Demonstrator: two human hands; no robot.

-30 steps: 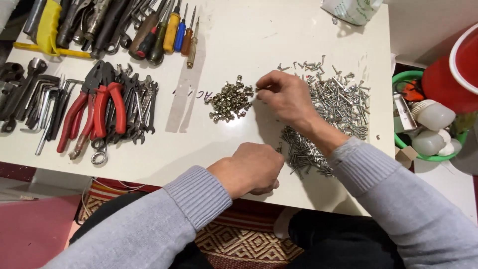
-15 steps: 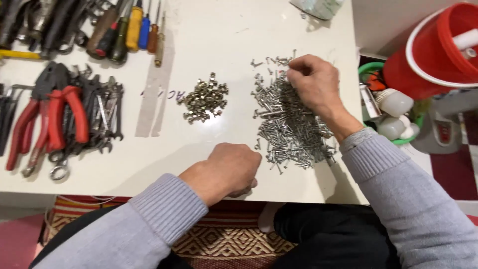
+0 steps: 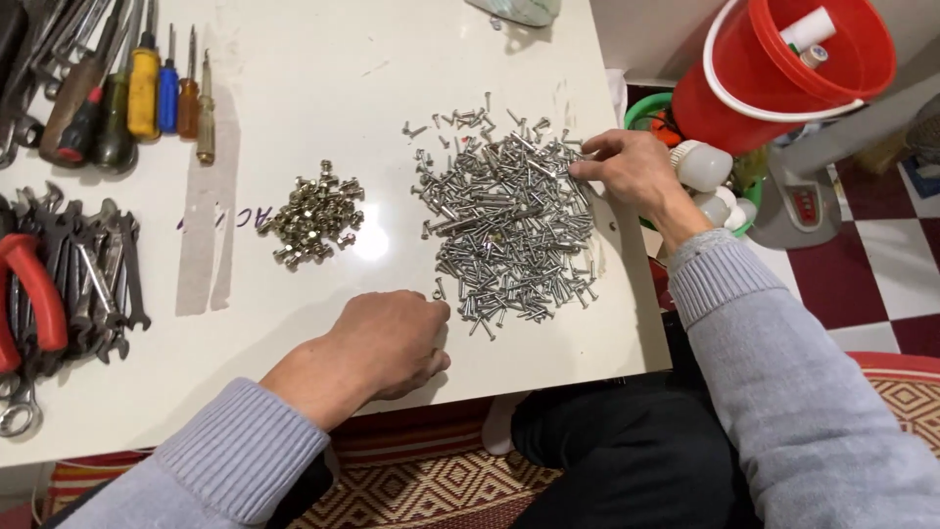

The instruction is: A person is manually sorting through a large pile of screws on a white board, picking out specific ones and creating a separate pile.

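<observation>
Right hand point(image 3: 636, 171) resting at the far right edge of the pile of silver screws point(image 3: 509, 235), fingers bent and pointing left, fingertips point(image 3: 580, 168) touching the outermost screws on the pile's upper right side. Possibly pinching one screw between thumb and forefinger, though too small to tell for certain. Left hand point(image 3: 392, 343) lying on the white table point(image 3: 323, 88) near the front edge, curled into a loose fist, knuckles just beside the lower left fringe of the screws; whether anything is sitting inside the fist cannot be told.

Pile of silver screws spreading across the middle right of the table, a few strays scattered above it. Small heap of brass-coloured nuts point(image 3: 313, 216) sitting to the left of the screws, apart from them and from both hands.

Further left, a row of screwdrivers point(image 3: 147, 93) with yellow, blue and orange handles lying along the top left, and a cluster of dark wrenches point(image 3: 93, 269) beside red-handled pliers point(image 3: 34, 294) at the left edge. Off the table to the right, a red bucket point(image 3: 783, 78) standing above a green basket point(image 3: 651, 108) holding white light bulbs point(image 3: 705, 167). Grey ribbed sleeves covering both forearms.
</observation>
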